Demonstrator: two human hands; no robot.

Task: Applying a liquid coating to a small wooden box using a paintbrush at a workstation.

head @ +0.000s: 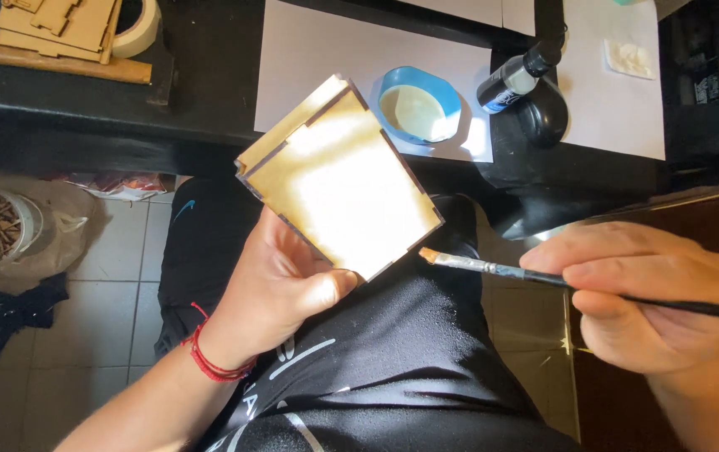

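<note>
Above the lap, left hand (280,289) closed under a laser-cut plywood box piece (338,176), thumb on its near edge, panel tilted up. Just beside its right corner, bristles of a flat paintbrush (493,268) pinched in the right hand (648,297). Farther out on the bench (209,75): blue dish of pale liquid (419,105) on white paper (309,50), black bottle (510,79) lying alongside.

Black table (209,67) bears paper sheets (309,50), blue dish (419,104).
</note>
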